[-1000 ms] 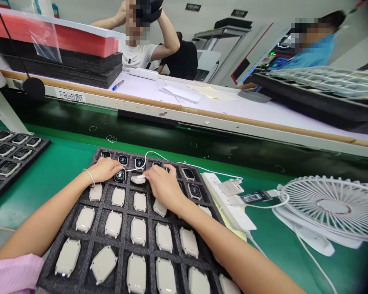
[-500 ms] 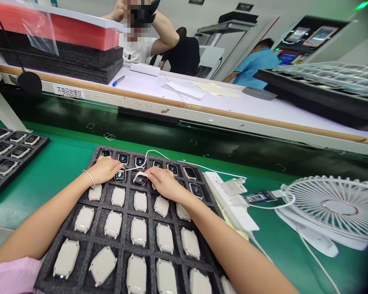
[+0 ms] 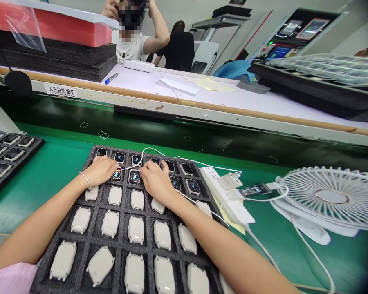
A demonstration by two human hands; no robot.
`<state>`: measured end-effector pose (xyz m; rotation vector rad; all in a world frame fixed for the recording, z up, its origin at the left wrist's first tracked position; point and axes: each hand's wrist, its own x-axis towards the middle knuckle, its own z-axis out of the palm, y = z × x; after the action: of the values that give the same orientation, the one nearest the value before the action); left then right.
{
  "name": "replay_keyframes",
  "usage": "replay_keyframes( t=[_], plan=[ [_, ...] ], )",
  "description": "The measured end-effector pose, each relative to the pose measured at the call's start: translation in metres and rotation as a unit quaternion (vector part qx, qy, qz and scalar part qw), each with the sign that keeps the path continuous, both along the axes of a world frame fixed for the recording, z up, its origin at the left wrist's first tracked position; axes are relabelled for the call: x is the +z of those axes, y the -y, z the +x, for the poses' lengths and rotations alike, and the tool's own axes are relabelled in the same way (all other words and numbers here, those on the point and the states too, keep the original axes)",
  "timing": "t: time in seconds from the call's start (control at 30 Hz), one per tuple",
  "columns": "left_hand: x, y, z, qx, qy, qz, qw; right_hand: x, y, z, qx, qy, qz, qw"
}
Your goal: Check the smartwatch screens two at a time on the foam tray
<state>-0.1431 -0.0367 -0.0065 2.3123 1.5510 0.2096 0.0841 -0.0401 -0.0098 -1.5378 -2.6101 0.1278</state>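
A black foam tray (image 3: 92, 153) lies in front of me, full of watch bodies. The far rows lie screen up and lit; the near rows (image 3: 136, 229) lie white back up. My left hand (image 3: 99, 170) rests on the tray's far left, fingers curled, pinching the end of a white cable (image 3: 142, 152) beside a lit watch (image 3: 117, 174). Fingers spread, my right hand (image 3: 153, 181) lies flat on the tray. Its thumb is next to another screen-up watch (image 3: 134, 177).
A white power strip (image 3: 225, 196) with plugged adapters and a white fan (image 3: 331, 202) lie to the right on the green mat. A second tray of watches (image 3: 6, 153) sits at left. Beyond the dark conveyor belt (image 3: 171, 134), other people are at a white bench.
The white watch between my hands was turned over and now lies screen up in its cell. My right hand let go of it and settled flat beside it.
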Motion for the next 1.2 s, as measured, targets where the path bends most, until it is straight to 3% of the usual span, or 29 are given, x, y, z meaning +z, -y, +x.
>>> replay_keyframes(
  t=[0.3,0.47,0.7,0.9,1.0,1.1,1.2],
  plan=[
    [0.003,0.001,0.001,0.022,0.016,-0.021,0.999,-0.003,-0.003,0.005,0.021,-0.025,-0.014,0.999],
    [0.0,0.0,-0.001,0.044,0.092,-0.026,0.994,-0.004,-0.003,0.006,0.018,-0.042,-0.01,0.999],
    [-0.011,-0.009,-0.006,0.195,0.287,0.053,0.936,-0.005,-0.001,0.001,-0.011,-0.061,0.039,0.997],
    [-0.011,-0.009,-0.009,0.224,0.31,0.099,0.919,-0.006,-0.009,0.011,-0.037,-0.127,0.107,0.986],
    [-0.01,-0.007,-0.008,0.231,0.31,0.109,0.916,-0.004,-0.013,0.023,0.013,-0.195,0.081,0.977],
    [-0.009,-0.007,-0.007,0.227,0.305,0.113,0.918,0.0,-0.011,0.031,0.127,-0.249,0.023,0.96],
    [-0.009,-0.007,-0.007,0.226,0.303,0.114,0.919,0.003,-0.008,0.034,0.207,-0.271,0.01,0.94]
  ],
)
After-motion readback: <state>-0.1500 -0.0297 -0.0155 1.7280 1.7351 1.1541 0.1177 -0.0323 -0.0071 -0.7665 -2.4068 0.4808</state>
